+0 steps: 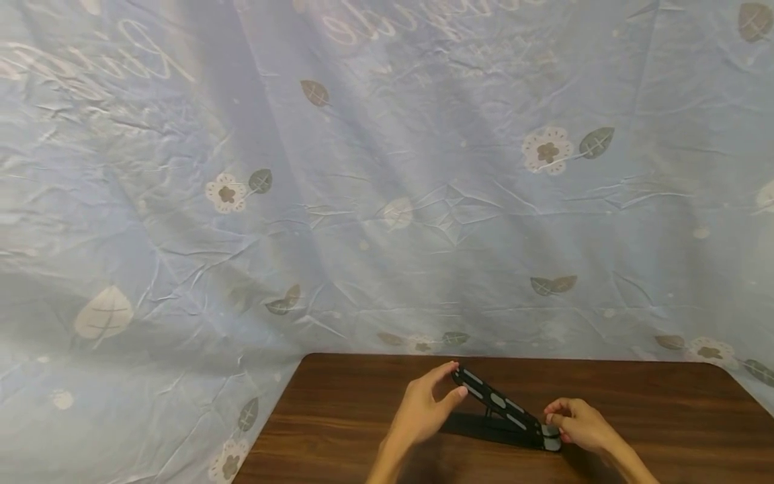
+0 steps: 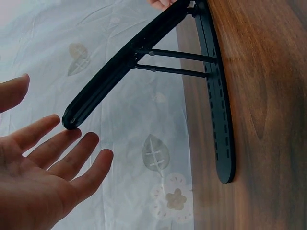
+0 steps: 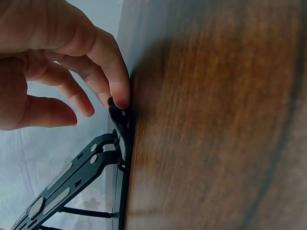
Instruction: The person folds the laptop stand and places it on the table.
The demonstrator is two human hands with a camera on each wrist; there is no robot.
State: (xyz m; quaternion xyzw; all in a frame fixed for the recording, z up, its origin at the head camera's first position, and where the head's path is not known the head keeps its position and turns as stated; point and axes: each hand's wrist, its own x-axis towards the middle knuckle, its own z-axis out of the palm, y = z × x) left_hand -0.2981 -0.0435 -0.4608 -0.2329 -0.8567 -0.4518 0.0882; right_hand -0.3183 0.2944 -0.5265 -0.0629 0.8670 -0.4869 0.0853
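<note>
A black folding laptop stand (image 1: 498, 401) with grey pads is propped up on the brown table. Its raised arm (image 2: 112, 72) slopes up to the left, above the flat slotted base (image 2: 218, 105), with thin struts (image 2: 177, 71) between them. My left hand (image 1: 420, 409) is at the raised end; in the left wrist view its fingers are spread, with fingertips right at the tip and the thumb apart. At the low right end, my right hand (image 1: 583, 425) touches the stand's front lip (image 3: 123, 129) with a fingertip, the thumb held away from it.
The wooden table (image 1: 338, 417) has rounded far corners. Behind and to the left of it hangs a pale blue-grey cloth (image 1: 363, 282) printed with leaves and flowers, reaching down to the table's back edge.
</note>
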